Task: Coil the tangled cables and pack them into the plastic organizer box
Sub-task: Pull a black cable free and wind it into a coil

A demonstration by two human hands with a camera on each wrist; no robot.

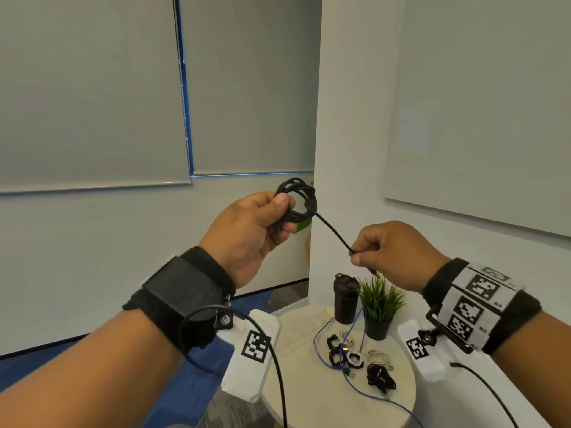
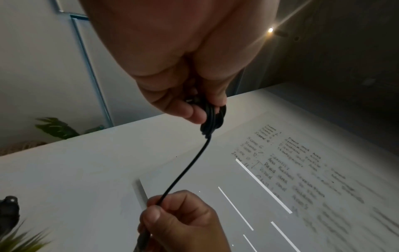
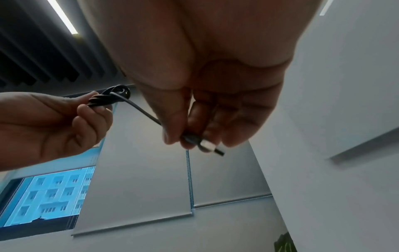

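Raised above the counter [image 1: 296, 384], the left hand [image 1: 250, 233] pinched the coiled black cable [image 1: 298, 197] while the right hand [image 1: 392, 251] gripped its limp, light tail near the plug [image 3: 212, 148], likely the best hold.

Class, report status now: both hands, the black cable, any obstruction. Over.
Left hand grips coiled black cable. Right hand pinches its free end by the plug. Nothing between hands. More cables on round table.
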